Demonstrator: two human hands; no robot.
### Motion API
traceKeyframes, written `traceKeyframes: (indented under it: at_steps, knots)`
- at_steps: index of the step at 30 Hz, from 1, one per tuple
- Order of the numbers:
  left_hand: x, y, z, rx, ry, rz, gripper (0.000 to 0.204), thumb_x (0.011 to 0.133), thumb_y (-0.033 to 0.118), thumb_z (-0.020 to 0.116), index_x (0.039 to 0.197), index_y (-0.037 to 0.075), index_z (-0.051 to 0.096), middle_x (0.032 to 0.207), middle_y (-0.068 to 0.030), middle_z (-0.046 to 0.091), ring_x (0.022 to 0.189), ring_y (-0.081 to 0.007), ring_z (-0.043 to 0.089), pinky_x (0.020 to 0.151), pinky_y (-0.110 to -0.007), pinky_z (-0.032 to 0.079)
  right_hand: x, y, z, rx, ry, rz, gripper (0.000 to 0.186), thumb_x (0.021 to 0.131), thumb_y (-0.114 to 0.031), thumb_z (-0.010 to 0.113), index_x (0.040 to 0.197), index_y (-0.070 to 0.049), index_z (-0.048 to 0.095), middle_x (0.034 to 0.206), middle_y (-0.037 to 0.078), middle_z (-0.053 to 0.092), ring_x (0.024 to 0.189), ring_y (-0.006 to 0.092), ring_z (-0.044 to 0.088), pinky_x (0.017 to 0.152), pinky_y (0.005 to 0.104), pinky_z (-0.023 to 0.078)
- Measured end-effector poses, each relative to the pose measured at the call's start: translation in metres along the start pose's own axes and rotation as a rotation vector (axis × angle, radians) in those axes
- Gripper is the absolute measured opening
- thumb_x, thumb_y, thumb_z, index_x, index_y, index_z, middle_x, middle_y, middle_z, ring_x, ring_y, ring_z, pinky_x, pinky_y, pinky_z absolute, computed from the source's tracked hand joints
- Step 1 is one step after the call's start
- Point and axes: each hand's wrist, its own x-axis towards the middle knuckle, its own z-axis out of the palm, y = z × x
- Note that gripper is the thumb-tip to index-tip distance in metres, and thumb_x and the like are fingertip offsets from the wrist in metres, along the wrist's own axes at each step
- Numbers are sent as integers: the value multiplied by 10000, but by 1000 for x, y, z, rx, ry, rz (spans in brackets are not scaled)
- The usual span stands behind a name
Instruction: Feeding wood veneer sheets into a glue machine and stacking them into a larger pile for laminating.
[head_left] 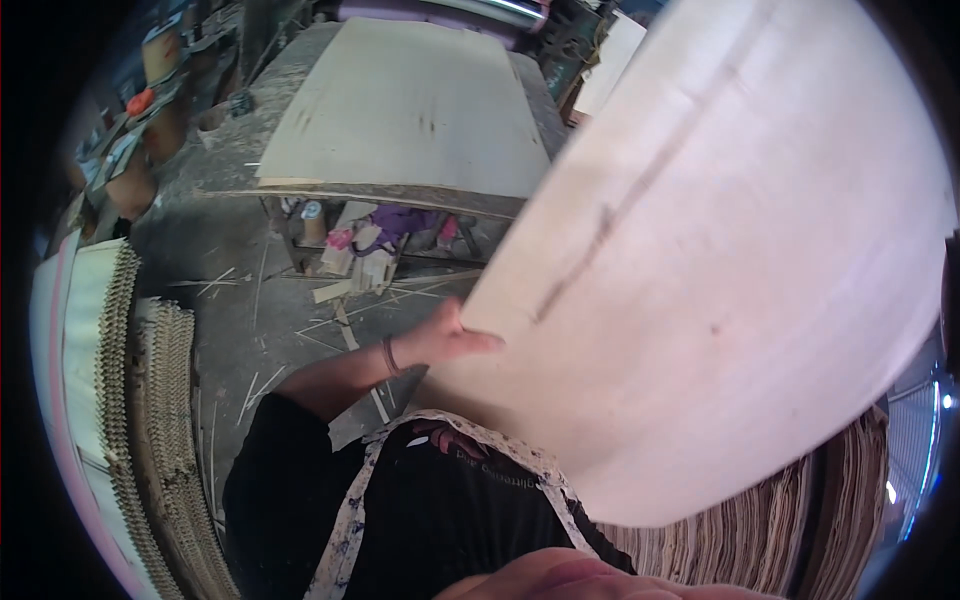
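Observation:
A large pale wood veneer sheet (720, 260) with a dark grain streak stands up at a tilt and fills the right side of the view. My left hand (455, 338) grips its left edge; the thumb lies on the near face and the other fingers are hidden. My right arm and hand do not show; the sheet covers that side. Another pale veneer sheet (410, 100) lies flat on the worktable (370, 195) ahead, apart from my hand.
Tall stacks of veneer sheets (170, 400) with jagged edges stand at left. Brown layered veneer (740, 510) is stacked at lower right. Thin wood strips (340, 320) litter the floor. Purple cloth (400, 225) and a container (313, 222) sit under the table.

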Motion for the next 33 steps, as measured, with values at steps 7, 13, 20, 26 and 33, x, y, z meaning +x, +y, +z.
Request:
traceKeyframes:
  at_steps: [7,13,20,26,33]
  knots:
    - [-20,81,-250,-295,420,-68,378,812,110,664,1154,-13,560,1029,-79,636,837,-192,639,730,-344,543,-104,-10,209,210,-372,229,565,886,-582,385,1205,-147,553,1226,50,575,1169,260,485,981,518,315]
    - [-31,73,-484,648,1357,-126,594,775,265,712,1185,-109,500,1057,-174,622,892,-266,628,760,-356,514,-159,61,261,118,-722,627,542,863,-564,490,1175,-125,550,1224,83,570,1134,252,518,940,442,402]
    - [-1,49,-408,211,1154,-140,477,780,217,708,1176,-5,562,852,-73,636,652,-119,517,556,-273,422,-178,34,168,189,-942,713,569,827,-523,582,1188,-87,523,1156,94,579,1100,243,531,907,415,440]
    - [113,83,-292,217,709,-112,429,837,213,594,1232,60,528,928,-41,636,731,-123,582,612,-240,422,-144,-112,129,-32,-601,202,487,893,-464,513,1230,-112,513,1173,98,604,1015,251,602,839,424,485]
    - [272,163,-141,225,190,-62,347,871,221,587,1189,82,567,977,-32,654,772,-73,611,640,-196,438,-232,-318,112,-283,-311,-597,510,890,-411,548,1238,-40,502,1142,145,610,1039,269,595,858,423,493]
